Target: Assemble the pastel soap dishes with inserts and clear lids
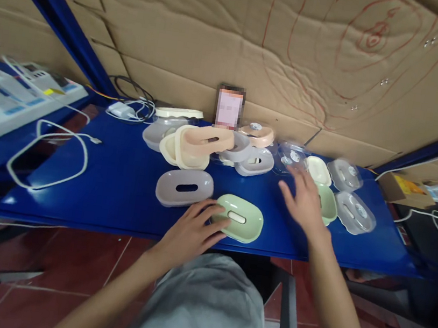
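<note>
Left hand (188,234) rests fingers on green dish (239,218) at near edge of worktop (117,193), not clamped. Right hand (304,200) open, hovering by clear lids (354,211). I judge risk: nudge slides dish off edge.

Storeroom or small packing workshop.
Blue metal racking (49,4) lined with flattened cardboard (229,30), blue surface (118,188) strewn with pastel plastic soap-dish parts (200,150), loose charger cables (52,157), boxed goods (407,187) alongside, red tiled floor (78,264).
</note>
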The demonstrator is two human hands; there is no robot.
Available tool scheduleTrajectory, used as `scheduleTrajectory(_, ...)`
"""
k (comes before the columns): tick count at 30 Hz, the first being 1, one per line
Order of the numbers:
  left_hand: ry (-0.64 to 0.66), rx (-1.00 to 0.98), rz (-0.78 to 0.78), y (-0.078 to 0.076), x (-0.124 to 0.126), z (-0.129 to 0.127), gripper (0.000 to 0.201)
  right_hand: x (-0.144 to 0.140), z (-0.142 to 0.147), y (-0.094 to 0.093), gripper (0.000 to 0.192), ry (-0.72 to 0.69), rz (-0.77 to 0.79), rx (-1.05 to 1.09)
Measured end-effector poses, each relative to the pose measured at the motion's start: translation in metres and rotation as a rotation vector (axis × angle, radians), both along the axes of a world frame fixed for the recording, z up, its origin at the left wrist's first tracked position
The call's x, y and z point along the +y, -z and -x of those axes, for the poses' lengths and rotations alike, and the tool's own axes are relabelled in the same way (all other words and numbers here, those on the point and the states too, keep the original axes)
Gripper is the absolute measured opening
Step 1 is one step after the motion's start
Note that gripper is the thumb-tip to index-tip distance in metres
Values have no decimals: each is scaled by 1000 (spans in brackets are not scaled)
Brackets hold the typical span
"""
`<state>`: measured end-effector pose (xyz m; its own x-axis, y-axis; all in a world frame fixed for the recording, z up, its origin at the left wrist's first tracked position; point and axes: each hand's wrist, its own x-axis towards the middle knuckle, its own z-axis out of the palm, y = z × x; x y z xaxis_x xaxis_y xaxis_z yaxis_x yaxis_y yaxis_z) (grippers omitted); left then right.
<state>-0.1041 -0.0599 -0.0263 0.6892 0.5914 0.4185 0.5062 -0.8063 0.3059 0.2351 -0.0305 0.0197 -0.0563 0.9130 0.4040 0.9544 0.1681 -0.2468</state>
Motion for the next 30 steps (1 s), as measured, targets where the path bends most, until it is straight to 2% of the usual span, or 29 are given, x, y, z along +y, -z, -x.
scheduleTrajectory(2,-13,8,7,0,-1,-1,26,45,-14,-6,75,267,72,-44)
scheduleTrajectory(3,-20,13,10,0,-1,-1,26,63,-19,-9,83,347,132,-50)
scheduleTrajectory(4,-26,19,14,0,-1,-1,26,78,-22,-12,87,399,179,-52)
scheduleTrajectory(6,-30,27,22,-1,-1,-1,27,91,-25,-19,82,431,224,-48)
scheduleTrajectory(8,-19,21,27,-2,-1,-1,27,84,-23,-25,73,425,184,-48)
scheduleTrajectory(10,-4,-11,44,-2,-1,0,32,59,-16,-30,67,368,95,-36)
scheduleTrajectory(13,-37,-109,111,1,-2,2,46,4,4,-26,58,140,-28,45)
scheduleTrajectory(16,-107,-192,229,6,-2,4,63,-51,34,-7,54,-143,19,154)
scheduleTrajectory(19,-131,-215,339,9,-1,5,78,-83,59,17,62,-361,85,115)
scheduleTrajectory(23,-102,-240,361,10,0,4,80,-89,70,35,69,-418,83,35)
scheduleTrajectory(30,-90,-248,322,12,0,4,73,-82,63,33,70,-476,69,-67)
